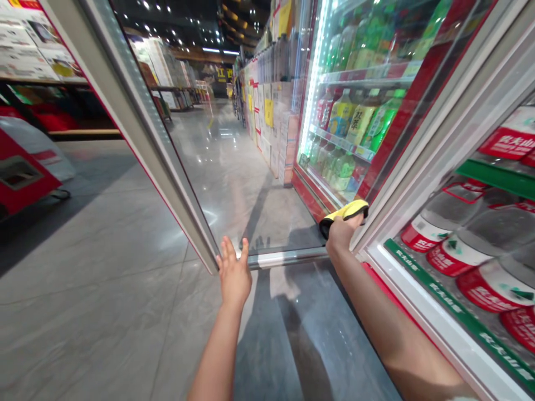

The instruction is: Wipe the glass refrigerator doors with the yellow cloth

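Viewing remotely, I record the left hand [234, 278] open, fingers spread, gripping nothing, at the lower left corner of the glass door [251, 184]; contact I cannot confirm. The right hand [343, 233] is closed on a yellow cloth [346, 212] at the lower right corner, near shelved bottles [489, 281].

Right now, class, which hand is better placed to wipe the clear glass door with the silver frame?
Probably the right hand: it holds the yellow, black-edged cloth by the door's lower right corner; the left hand, by the lower left, shows no cloth.
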`<state>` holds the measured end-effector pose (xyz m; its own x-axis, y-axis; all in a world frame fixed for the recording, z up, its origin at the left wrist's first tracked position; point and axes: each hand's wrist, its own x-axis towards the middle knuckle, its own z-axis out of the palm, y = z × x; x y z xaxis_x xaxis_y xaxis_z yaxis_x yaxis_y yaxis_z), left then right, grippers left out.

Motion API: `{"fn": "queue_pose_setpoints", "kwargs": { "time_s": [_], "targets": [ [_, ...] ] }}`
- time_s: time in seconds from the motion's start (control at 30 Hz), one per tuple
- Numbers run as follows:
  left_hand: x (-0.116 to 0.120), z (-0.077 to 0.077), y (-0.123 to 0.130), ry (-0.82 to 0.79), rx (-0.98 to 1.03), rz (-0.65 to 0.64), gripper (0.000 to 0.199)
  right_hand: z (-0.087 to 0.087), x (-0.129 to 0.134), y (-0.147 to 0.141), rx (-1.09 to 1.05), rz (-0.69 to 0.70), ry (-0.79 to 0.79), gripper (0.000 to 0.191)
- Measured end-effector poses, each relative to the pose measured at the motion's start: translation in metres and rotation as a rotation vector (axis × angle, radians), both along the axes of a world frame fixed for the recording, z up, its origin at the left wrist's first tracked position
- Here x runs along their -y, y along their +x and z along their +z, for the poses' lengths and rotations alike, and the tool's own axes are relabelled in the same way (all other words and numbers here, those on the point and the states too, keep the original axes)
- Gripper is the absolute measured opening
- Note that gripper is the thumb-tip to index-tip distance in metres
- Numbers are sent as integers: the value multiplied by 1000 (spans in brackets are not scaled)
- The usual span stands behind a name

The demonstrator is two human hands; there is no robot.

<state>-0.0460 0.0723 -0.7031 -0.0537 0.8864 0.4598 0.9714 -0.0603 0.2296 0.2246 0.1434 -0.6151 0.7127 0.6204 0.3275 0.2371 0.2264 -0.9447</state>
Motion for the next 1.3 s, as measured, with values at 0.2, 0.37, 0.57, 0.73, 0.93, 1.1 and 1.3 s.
{"fn": "queue_pose_setpoints", "kwargs": {
  "time_s": [0.2, 0.37, 0.57, 0.73, 0.93, 1.1, 1.3],
  "targets": [
    [6, 1, -12, -8, -33, -43, 72, -39, 20, -78, 919, 133, 83, 55],
    [10, -3, -19, -9, -33, -69, 80, -98, 23, -56, 1558, 341, 293, 49],
    [14, 0, -21, -43, -25, -83, 86, -40, 9, -65, 1273, -53, 221, 51],
    [18, 8, -36, -34, -47, -129, 83, -48, 17, -96, 1485, 258, 284, 50],
    [30, 16, -54, 216, -37, -70, 91, -42, 22, -105, 1484, 367, 221, 54],
    [33, 14, -67, 285, -5, 49, 92, -26, 31, -165, 1409, 358, 134, 57],
    [31, 2, -73, 212, -8, 65, 88, -44, 27, -162, 1550, 614, 220, 54]
  ]
}}
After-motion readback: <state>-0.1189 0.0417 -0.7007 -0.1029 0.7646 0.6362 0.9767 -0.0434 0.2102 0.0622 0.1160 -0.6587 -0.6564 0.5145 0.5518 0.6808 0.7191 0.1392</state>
